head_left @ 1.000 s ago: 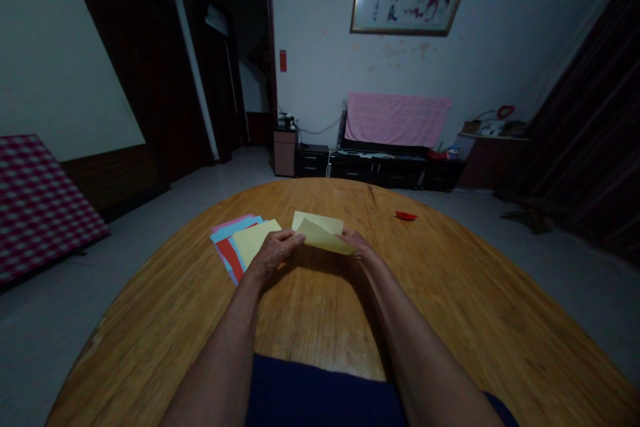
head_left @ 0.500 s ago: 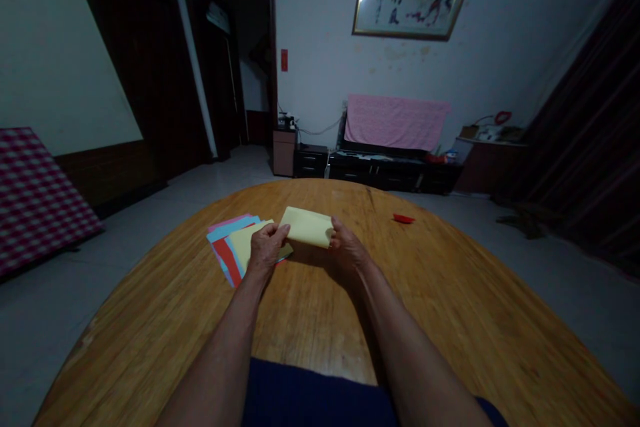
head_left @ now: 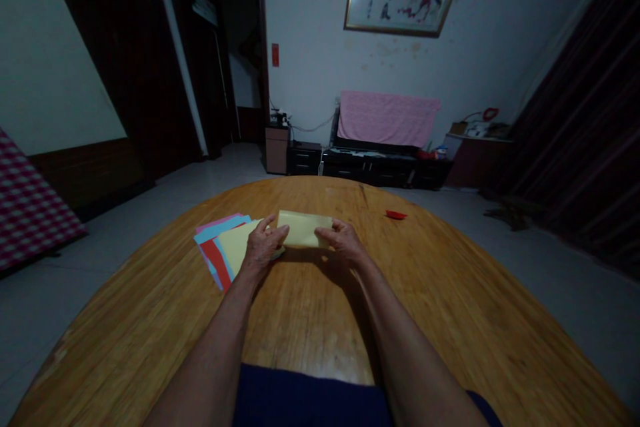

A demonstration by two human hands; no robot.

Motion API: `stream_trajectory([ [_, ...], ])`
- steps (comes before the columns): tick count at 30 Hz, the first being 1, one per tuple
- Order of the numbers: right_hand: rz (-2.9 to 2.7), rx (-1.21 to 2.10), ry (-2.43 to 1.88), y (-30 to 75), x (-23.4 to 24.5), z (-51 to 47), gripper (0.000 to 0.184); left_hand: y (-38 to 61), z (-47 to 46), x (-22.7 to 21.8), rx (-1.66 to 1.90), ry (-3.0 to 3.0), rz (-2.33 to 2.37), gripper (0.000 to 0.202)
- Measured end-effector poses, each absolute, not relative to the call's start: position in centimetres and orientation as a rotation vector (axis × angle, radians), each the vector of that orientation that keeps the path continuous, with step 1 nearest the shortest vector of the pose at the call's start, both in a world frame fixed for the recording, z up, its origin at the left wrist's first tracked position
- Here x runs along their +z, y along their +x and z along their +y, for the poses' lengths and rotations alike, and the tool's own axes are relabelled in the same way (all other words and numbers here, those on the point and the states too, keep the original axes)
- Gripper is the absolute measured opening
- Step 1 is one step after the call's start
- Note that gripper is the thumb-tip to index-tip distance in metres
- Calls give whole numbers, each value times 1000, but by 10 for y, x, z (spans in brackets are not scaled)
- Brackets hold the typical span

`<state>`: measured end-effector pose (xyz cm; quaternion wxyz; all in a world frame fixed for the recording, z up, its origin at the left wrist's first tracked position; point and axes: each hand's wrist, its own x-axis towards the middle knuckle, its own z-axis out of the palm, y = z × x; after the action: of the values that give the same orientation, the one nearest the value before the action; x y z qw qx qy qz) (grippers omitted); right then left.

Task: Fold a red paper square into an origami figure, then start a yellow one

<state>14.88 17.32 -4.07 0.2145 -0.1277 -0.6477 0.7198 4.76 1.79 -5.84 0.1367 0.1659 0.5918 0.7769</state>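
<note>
A folded sheet of pale yellow paper (head_left: 302, 229) is held between my two hands, a little above the wooden table. My left hand (head_left: 263, 243) pinches its left end, with the thumb on the near face. At the right end, my right hand (head_left: 345, 240) grips it with the thumb across the front and the fingers behind. Beside and partly behind my left hand lies a fanned stack of coloured paper (head_left: 215, 253), with yellow on top and red, blue and pink edges showing.
The round wooden table (head_left: 310, 320) spreads out before me. A small red folded paper piece (head_left: 396, 215) lies on its far right part. Beyond stand a low black cabinet (head_left: 367, 170) and a pink cloth (head_left: 387, 117) draped over something.
My right thumb has come round onto the front of the yellow paper, which now sits more level. My view has shifted slightly to the right.
</note>
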Motion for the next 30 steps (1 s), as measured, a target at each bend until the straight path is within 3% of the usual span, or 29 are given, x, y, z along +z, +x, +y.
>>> stream_trajectory([
  [5,-1928,1942,-405,154,-34,172,19,45,17,-63,2187,517,1734,33],
  [30,-2010,1819,-492,160,-33,176,22,50,14,-58,2114,681,2094,38],
])
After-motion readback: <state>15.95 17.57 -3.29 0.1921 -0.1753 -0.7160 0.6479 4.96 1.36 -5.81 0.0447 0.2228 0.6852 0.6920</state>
